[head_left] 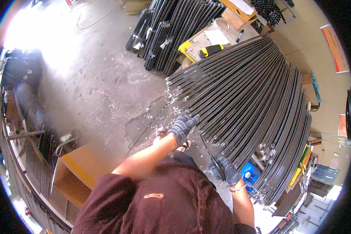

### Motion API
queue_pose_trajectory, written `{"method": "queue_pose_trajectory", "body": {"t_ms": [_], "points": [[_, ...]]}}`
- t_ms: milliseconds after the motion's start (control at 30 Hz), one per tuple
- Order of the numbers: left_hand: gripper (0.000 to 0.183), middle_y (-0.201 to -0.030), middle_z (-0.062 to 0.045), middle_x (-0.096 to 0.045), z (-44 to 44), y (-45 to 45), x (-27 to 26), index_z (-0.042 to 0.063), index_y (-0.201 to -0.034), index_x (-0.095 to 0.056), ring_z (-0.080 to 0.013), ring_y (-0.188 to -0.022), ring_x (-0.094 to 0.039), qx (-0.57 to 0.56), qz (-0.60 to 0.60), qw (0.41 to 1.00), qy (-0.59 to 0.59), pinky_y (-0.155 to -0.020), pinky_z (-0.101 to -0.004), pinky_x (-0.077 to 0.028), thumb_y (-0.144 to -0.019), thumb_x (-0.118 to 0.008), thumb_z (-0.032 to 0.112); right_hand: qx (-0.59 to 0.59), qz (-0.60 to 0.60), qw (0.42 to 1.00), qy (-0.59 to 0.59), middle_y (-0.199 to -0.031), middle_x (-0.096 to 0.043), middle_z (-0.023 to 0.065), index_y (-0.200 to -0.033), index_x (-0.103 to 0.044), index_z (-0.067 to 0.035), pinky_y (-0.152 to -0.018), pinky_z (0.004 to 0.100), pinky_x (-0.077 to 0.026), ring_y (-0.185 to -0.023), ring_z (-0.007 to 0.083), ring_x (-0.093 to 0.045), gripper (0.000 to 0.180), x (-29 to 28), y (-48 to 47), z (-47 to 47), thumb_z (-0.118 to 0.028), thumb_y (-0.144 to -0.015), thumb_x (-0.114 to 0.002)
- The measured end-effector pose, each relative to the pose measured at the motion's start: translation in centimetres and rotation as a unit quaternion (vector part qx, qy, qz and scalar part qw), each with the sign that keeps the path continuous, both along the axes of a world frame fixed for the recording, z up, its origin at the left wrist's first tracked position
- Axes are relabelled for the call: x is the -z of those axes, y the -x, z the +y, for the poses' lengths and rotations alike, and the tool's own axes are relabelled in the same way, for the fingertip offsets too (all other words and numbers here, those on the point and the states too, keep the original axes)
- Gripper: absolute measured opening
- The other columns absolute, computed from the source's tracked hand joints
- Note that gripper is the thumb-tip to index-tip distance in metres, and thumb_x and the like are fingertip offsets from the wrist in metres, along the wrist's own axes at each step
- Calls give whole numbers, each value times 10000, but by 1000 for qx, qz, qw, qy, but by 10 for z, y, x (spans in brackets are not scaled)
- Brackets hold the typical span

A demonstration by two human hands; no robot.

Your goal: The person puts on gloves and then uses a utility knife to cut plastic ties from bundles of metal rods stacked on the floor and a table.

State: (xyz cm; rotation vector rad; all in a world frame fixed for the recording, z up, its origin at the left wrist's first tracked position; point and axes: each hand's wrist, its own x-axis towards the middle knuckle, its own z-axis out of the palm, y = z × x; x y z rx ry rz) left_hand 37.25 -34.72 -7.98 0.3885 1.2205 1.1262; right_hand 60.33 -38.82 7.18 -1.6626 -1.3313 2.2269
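Long dark metal bars or tubes [245, 93] lie side by side in a wide fan, with whitish scraps at their near ends. My left hand [183, 128], in a grey knitted glove, has its fingers at the end of one bar; whether it grips the bar cannot be told. Lower right, my right hand [225, 170], gloved alike, is closed around a thin dark strip-like tool [212, 156], perhaps a file or blade, that points up toward the bar ends. Its exact kind is unclear.
Beyond the bars, a worktop [197, 44] holds a black-and-yellow tool [211, 51], a marker [239, 36] and paper. Bundled bars [161, 38] stand behind. A blue container [250, 174] is beside my right hand. A cardboard box [79, 169] sits at left; white scraps litter the concrete floor.
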Motion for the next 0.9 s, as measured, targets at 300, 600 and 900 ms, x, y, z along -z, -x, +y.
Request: {"method": "queue_pose_trajectory", "body": {"t_ms": [300,600,900], "points": [[135,-645,-7,-569,5,24,-35,75,-774,-632,-115,-543,-485,121,-41,991,40,-492,-272,-393,-763,-711,184,-142,65,970,-184,-798,-649,49,-1005,-622,-18,-546,230,-472,-622,124,-591,371,2,15,7,-309,-951,-399],[155,-609,-10,-548,-27,35,-36,53,-762,-593,-120,-517,-506,117,-81,988,50,-448,-275,-395,-793,-638,198,-244,-26,945,-217,-1004,-636,56,-1159,-553,-29,-742,248,-493,-829,143,-612,303,57,-14,8,-206,-957,-413],[216,-647,-45,-590,-38,43,-74,39,-817,-603,-142,-530,-542,142,41,987,64,-483,-307,-425,-828,-610,254,-402,-121,835,-354,-898,-596,246,-985,-601,-13,-722,451,-455,-821,405,-574,291,26,47,46,-270,-855,-558]]}}
